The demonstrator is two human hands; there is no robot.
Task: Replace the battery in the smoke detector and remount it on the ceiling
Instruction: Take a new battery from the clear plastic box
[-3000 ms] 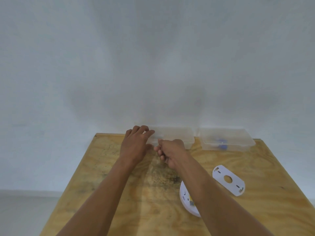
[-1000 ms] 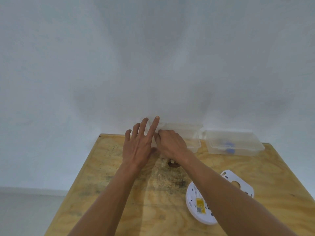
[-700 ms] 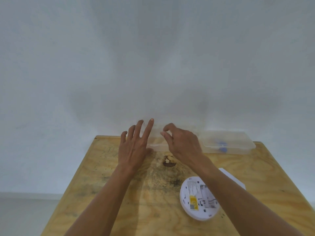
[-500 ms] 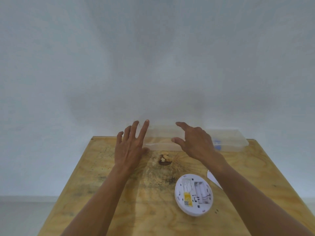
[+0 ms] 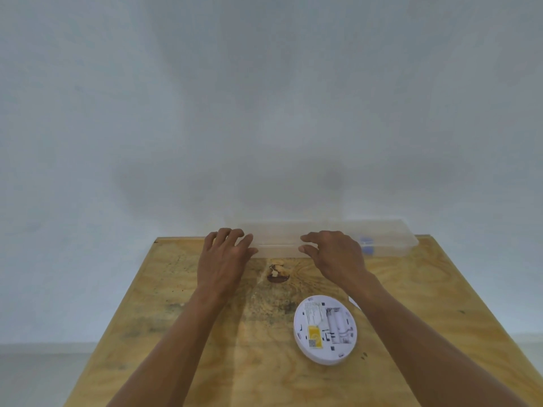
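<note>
The white round smoke detector (image 5: 325, 329) lies back side up on the plywood table (image 5: 205, 333), its battery bay showing and a yellow label near its lower edge. My left hand (image 5: 224, 257) rests with spread fingers at the left end of a clear plastic box (image 5: 279, 240) at the table's far edge. My right hand (image 5: 333, 254) hovers open at that box's right end, fingers curled, holding nothing. A second clear box (image 5: 388, 239) to the right holds something blue (image 5: 365, 245). The white mounting plate (image 5: 352, 302) is mostly hidden behind my right forearm.
A plain white wall rises just behind the table's far edge. A dark knot (image 5: 277, 274) marks the wood between my hands. The floor shows past the table's left and right sides.
My right hand has opened and moved right from beside my left hand to the box's right end. The left hand's fingers have come down flatter. The detector's back is now uncovered by my arm.
</note>
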